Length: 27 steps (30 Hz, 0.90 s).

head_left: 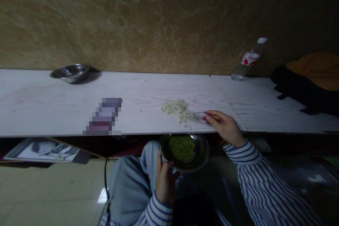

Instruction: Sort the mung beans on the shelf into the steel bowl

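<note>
My left hand grips the near left rim of a metal bowl, holding it over my lap just below the counter edge. Green mung beans lie in the bowl, mostly towards its left side. On the counter, a loose pile of white rice grains has green beans mixed through it, with a few beans scattered at its near side. My right hand pinches a clear plastic piece, whose far end touches the right side of the pile. Its exact shape is hard to make out.
The pale wood-grain counter runs along a marbled wall. A second metal bowl stands at the back left, near a blurred-out flat object. To the right are a plastic bottle and a black and orange cloth item.
</note>
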### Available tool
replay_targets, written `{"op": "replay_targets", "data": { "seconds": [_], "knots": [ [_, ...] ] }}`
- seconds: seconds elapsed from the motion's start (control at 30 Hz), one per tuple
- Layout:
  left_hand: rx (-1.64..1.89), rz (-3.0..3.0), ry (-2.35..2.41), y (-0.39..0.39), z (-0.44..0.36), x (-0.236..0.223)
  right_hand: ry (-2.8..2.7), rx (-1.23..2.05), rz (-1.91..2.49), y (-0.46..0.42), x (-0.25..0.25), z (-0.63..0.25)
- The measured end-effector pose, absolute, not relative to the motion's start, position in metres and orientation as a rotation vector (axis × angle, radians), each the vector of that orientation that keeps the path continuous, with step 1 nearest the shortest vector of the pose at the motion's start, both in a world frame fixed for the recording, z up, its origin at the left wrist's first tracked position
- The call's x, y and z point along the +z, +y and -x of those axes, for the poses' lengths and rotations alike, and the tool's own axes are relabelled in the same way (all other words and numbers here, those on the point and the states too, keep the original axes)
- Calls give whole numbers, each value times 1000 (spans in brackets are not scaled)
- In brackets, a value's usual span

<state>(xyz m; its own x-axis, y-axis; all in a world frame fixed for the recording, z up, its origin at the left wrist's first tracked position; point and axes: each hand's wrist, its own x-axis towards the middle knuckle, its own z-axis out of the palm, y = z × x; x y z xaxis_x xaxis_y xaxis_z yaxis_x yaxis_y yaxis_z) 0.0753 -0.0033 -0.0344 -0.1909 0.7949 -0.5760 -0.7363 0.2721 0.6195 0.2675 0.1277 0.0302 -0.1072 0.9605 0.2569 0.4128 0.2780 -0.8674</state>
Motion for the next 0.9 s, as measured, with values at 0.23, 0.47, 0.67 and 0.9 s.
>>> {"op": "replay_targets", "data": {
  "seconds": [0.23,0.47,0.67,0.9],
  "knots": [
    [1353,-77,1097,-3,-75,-36,-1709,849,1247,122,30,-263],
    [1345,-109,1095,-4,-74,-37,-1724,836,1240,123,28,-257],
    [1352,-112,1083,-3,-75,-39,-1714,781,1286,127,28,-263],
    [1344,-94,1094,-3,-74,-39,-1691,770,1272,129,31,-266]
  ]
}}
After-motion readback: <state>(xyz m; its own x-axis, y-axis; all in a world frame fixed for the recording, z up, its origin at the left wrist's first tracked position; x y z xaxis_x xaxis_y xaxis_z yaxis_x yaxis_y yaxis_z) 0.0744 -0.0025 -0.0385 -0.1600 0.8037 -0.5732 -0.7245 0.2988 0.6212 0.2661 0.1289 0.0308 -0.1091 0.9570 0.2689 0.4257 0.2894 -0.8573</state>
